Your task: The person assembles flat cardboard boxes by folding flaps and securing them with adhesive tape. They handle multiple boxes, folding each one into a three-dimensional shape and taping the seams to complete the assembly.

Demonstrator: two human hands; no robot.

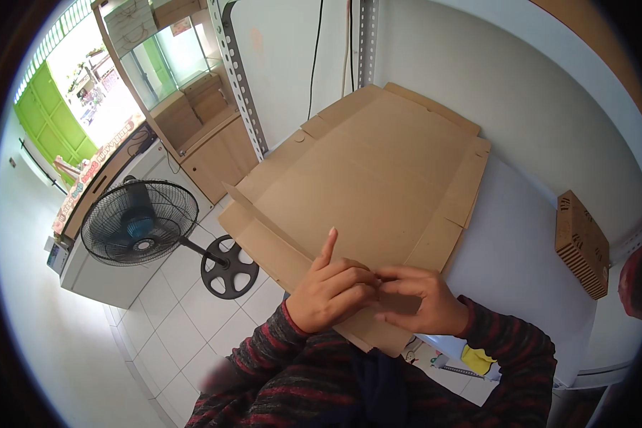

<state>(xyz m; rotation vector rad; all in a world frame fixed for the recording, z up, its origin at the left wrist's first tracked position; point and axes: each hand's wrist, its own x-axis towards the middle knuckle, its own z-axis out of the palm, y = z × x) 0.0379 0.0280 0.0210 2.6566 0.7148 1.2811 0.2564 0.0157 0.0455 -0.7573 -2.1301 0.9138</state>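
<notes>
A large flattened cardboard box (364, 171), brown with creased edges and small tabs, lies across the white table in front of me. Both hands are at its near corner. My left hand (332, 289) has its fingers curled over the near flap, with one finger sticking up. Close beside it, my right hand (428, 303) bends its fingers and thumb around the cardboard at the same corner. The fingertips of the two hands almost meet, and part of the grip is hidden. A narrow flap along the left side stands slightly raised.
A small brown carton (581, 242) stands at the right on the white table (510, 235). To the left are a black standing fan (139, 221) and a wooden cabinet (221, 157). A perforated metal post (242, 78) rises behind the cardboard. Something yellow (478, 359) is below the table's edge.
</notes>
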